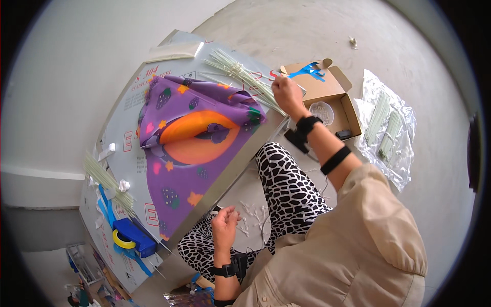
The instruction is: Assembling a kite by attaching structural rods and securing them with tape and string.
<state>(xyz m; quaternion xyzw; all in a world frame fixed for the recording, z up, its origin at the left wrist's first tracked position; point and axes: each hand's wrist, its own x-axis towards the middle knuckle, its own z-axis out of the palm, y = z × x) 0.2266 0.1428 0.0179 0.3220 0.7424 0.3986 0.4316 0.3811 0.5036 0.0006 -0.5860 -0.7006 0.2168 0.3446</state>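
2 hands (288, 96) (225, 225) curled, can't tell if holding, open box (350, 110) nr R, rods (250, 81) beside purple fabric (200, 147)

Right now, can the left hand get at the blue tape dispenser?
Likely yes: the dispenser lies in plain view on the grey board, with only a knee, thin rods and a corner of purple fabric between it and the left hand; none looks blocking.

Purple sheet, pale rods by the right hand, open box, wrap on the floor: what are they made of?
Purple sheet: probably thin synthetic fabric, low sheen; it folds softly and carries a print. Pale rods: perhaps plastic or fiberglass, satin; slim, straight, whitish. Open box: cardboard, matt brown, with creased flaps. Wrap: likely clear plastic film, glossy, judging by crinkles and glints.
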